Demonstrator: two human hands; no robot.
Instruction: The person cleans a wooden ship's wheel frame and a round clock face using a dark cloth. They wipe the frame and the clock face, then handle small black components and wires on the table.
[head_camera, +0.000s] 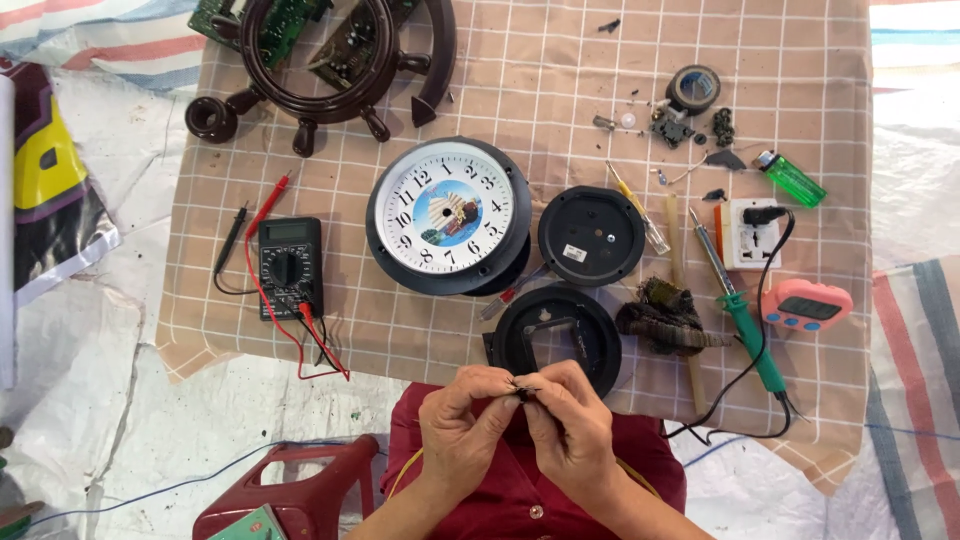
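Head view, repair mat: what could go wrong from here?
1. Both hands, left and right, pinch a tiny dark part over the lap; if it slips, it may vanish into the clothing.
2. The soldering iron lies bare on the checked cloth, plugged into the socket block; if hot, it might scorch the cloth.
3. A green lighter lies near that socket.

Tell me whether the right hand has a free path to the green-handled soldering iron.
Probably yes. The right hand is busy pinching a small dark part together with the left hand, but the soldering iron lies uncovered to its right, with only its black cord trailing across the checked cloth between.
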